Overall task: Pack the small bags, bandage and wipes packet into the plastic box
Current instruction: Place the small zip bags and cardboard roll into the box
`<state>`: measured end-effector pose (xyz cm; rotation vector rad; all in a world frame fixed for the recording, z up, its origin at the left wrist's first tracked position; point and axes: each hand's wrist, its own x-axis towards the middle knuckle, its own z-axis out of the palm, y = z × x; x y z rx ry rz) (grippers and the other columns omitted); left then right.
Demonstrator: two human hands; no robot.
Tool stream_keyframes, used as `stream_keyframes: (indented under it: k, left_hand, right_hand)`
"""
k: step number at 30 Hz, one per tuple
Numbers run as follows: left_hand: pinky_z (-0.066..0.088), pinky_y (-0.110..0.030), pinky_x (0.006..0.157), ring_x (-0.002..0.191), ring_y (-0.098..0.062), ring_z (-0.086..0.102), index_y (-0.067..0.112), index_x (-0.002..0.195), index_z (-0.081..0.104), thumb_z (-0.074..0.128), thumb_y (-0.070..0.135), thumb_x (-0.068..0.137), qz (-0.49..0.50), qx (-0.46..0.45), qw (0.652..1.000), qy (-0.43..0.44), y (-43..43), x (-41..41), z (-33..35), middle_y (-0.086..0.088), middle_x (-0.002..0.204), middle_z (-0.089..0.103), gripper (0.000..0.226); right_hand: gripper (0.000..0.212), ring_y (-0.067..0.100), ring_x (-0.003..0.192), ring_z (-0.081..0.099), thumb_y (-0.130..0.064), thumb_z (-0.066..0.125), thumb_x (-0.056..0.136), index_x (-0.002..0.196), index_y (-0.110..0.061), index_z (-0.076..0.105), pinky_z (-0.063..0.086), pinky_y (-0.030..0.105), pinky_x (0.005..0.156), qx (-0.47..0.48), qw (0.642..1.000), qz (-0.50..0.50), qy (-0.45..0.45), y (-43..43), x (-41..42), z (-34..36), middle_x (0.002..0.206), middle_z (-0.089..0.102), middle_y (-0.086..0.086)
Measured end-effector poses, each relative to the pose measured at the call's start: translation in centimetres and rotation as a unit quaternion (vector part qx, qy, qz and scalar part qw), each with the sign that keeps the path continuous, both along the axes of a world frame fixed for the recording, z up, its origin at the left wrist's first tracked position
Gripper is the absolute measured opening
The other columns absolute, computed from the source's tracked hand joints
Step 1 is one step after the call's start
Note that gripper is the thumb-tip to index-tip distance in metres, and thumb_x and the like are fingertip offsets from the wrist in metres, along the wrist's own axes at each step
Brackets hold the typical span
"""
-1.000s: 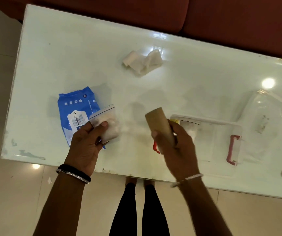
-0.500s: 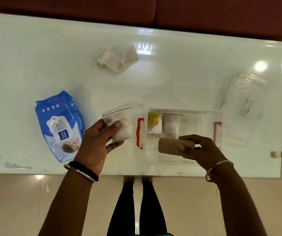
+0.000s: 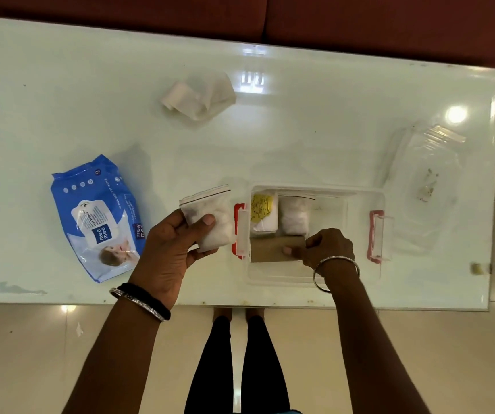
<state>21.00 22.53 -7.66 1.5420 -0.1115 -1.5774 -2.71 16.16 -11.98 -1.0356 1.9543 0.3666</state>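
Observation:
The clear plastic box (image 3: 362, 273) with red latches stands near the table's front edge. Inside it lie a yellow-labelled small bag (image 3: 262, 215) and a small bag of white stuff (image 3: 294, 218). My right hand (image 3: 328, 249) is down in the box, shut on a brown bandage roll (image 3: 270, 249) that lies flat against the box's left end. My left hand (image 3: 170, 252) holds a small zip bag of white cotton (image 3: 214, 216) just left of the box. The blue wipes packet (image 3: 97, 216) lies at the left. A white loose bandage (image 3: 200, 95) rests further back.
The box's clear lid (image 3: 425, 180) lies at the right end of the glass table (image 3: 300, 130). A dark red sofa (image 3: 359, 22) runs along the table's far side. My legs and the tiled floor (image 3: 31, 354) show below the front edge.
My right hand has lowered the brown roll from above the box down into it, laying it flat. My left hand has carried the cotton bag rightward, closer to the box.

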Motion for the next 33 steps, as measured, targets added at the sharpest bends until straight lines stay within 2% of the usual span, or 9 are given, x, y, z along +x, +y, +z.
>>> stream_keyframes:
  k: [3, 7, 9, 12, 15, 22, 25, 29, 33]
  left_hand:
    - [0.06, -0.027, 0.069, 0.1, -0.012, 0.071, 0.022, 0.113, 0.067, 0.068, 0.021, 0.075, -0.021, -0.011, 1.0, -0.007, -0.1, -0.6, 0.3, 0.005, 0.11, 0.075, 0.038]
    - [0.06, -0.027, 0.07, 0.095, -0.015, 0.072, 0.018, 0.111, 0.068, 0.074, 0.022, 0.068, -0.052, -0.017, 0.998, -0.026, -0.3, -2.3, 0.9, -0.002, 0.106, 0.076, 0.044]
    - [0.058, -0.026, 0.07, 0.09, -0.017, 0.072, 0.019, 0.106, 0.07, 0.078, 0.022, 0.067, -0.092, -0.02, 0.993, -0.065, -0.5, -3.5, 1.1, -0.003, 0.102, 0.076, 0.04]
    - [0.06, -0.033, 0.074, 0.087, -0.02, 0.074, 0.02, 0.104, 0.071, 0.083, 0.019, 0.07, -0.152, -0.033, 0.982, -0.105, -0.6, -5.7, 1.4, -0.001, 0.097, 0.077, 0.036]
    - [0.061, -0.028, 0.069, 0.08, -0.011, 0.073, 0.019, 0.101, 0.07, 0.087, 0.024, 0.066, -0.184, -0.031, 0.97, -0.156, -1.0, -7.9, 1.6, 0.003, 0.091, 0.076, 0.039]
    - [0.056, -0.013, 0.071, 0.083, 0.0, 0.068, 0.023, 0.1, 0.069, 0.087, 0.023, 0.065, -0.217, -0.046, 0.947, -0.233, -1.2, -9.8, 1.4, 0.013, 0.091, 0.073, 0.039]
    - [0.056, -0.017, 0.065, 0.081, -0.004, 0.066, 0.026, 0.096, 0.068, 0.082, 0.019, 0.072, -0.197, -0.051, 0.919, -0.339, -1.2, -8.8, 1.5, 0.014, 0.092, 0.07, 0.029]
    - [0.056, -0.041, 0.076, 0.09, -0.016, 0.06, 0.025, 0.101, 0.066, 0.08, 0.019, 0.075, -0.22, -0.047, 0.85, -0.477, -1.3, -7.1, 1.1, 0.011, 0.101, 0.057, 0.031]
    - [0.055, -0.025, 0.067, 0.088, -0.012, 0.06, 0.023, 0.105, 0.066, 0.08, 0.017, 0.075, -0.212, -0.047, 0.859, -0.464, -1.5, -5.9, 0.2, 0.005, 0.106, 0.059, 0.034]
  right_hand:
    - [0.052, 0.027, 0.094, 0.067, -0.043, 0.09, 0.057, 0.092, -0.008, 0.073, 0.052, 0.033, 0.079, 0.009, 1.0, 0.008, 0.013, 0.2, 0.1, 0.7, 0.093, 0.073, 0.009]
    - [0.03, 0.021, 0.08, 0.071, -0.04, 0.082, 0.071, 0.083, -0.014, 0.073, 0.054, 0.03, 0.074, -0.154, 0.988, 0.0, -0.009, 0.7, -0.4, 3.1, 0.077, 0.072, -0.001]
    - [0.028, 0.02, 0.073, 0.073, -0.044, 0.077, 0.076, 0.081, -0.017, 0.073, 0.058, 0.033, 0.073, -0.178, 0.973, -0.07, -0.128, 0.9, -0.5, 4.5, 0.073, 0.074, -0.001]
    - [0.037, 0.028, 0.091, 0.075, -0.043, 0.073, 0.076, 0.097, -0.012, 0.075, 0.06, 0.039, 0.082, -0.088, 0.906, -0.19, -0.369, 1.3, -0.7, 6.1, 0.094, 0.078, 0.011]
    - [0.04, 0.031, 0.101, 0.072, -0.03, 0.073, 0.078, 0.111, -0.008, 0.071, 0.06, 0.041, 0.085, -0.068, 0.87, -0.197, -0.446, 1.9, -1.3, 6.3, 0.107, 0.074, 0.017]
    - [0.015, 0.036, 0.092, 0.071, -0.021, 0.071, 0.086, 0.1, -0.014, 0.073, 0.059, 0.054, 0.082, -0.176, 0.93, -0.2, -0.253, 1.3, -3.2, 4.7, 0.093, 0.075, 0.016]
    - [0.012, 0.03, 0.088, 0.069, -0.017, 0.061, 0.093, 0.102, -0.015, 0.068, 0.055, 0.039, 0.08, -0.243, 0.958, -0.114, -0.103, 0.0, -4.1, 3.7, 0.088, 0.07, 0.005]
    - [0.026, 0.039, 0.094, 0.063, 0.0, 0.049, 0.091, 0.112, -0.011, 0.062, 0.036, 0.028, 0.07, -0.251, 0.968, 0.002, 0.021, -1.3, -3.1, 2.4, 0.098, 0.07, 0.016]
    - [0.035, 0.041, 0.1, 0.061, 0.008, 0.049, 0.084, 0.116, -0.006, 0.055, 0.034, 0.032, 0.071, -0.214, 0.97, 0.066, 0.09, -2.5, -1.5, 0.8, 0.105, 0.067, 0.019]
